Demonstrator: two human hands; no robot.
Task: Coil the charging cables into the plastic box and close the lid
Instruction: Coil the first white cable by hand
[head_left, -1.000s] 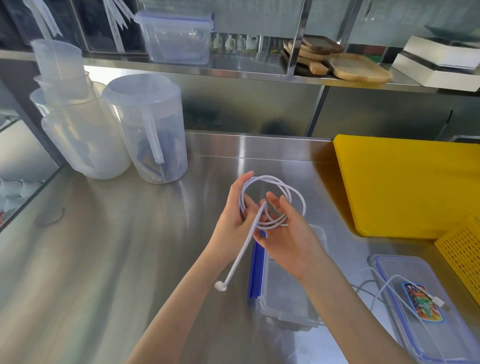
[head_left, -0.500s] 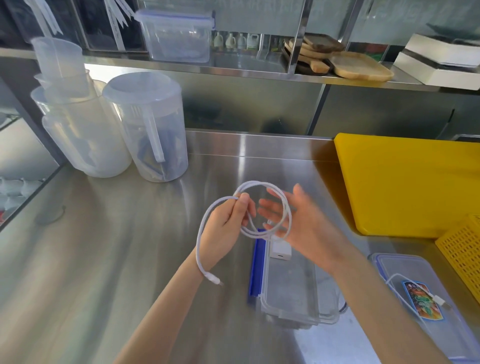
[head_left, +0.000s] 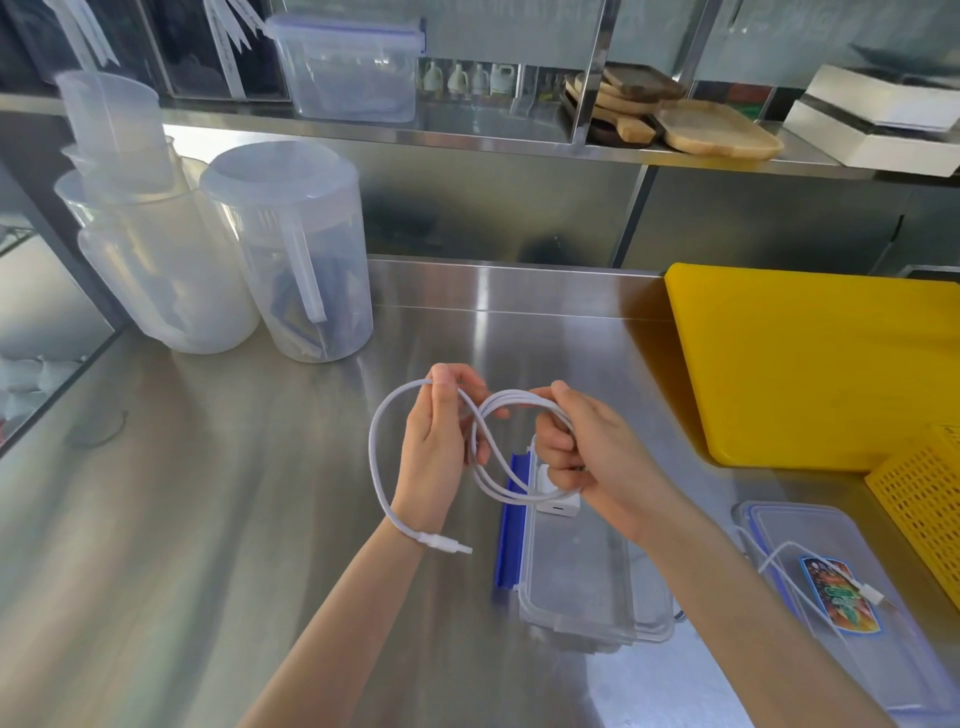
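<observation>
A white charging cable (head_left: 378, 457) hangs in loops between both hands above the steel counter. My left hand (head_left: 441, 447) pinches the cable at the top, and its free end with the plug (head_left: 445, 543) curls past my left wrist. My right hand (head_left: 587, 452) grips the bundled loops on the right. Below them stands the clear plastic box (head_left: 582, 587) with a blue clip, open, with a white charger block (head_left: 556, 496) inside at its far end. The box's lid (head_left: 852, 618) lies at the right with a second white cable (head_left: 789, 558) draped over it.
Clear plastic jugs (head_left: 291, 249) stand at the back left. A yellow cutting board (head_left: 815, 364) and a yellow basket (head_left: 930, 499) lie at the right. A shelf above holds another lidded container (head_left: 353, 67) and wooden trays (head_left: 717, 127).
My right hand, open half a second ago, has closed round the loops. The free end has swung round my left wrist, and the coil now twists into a figure-eight.
</observation>
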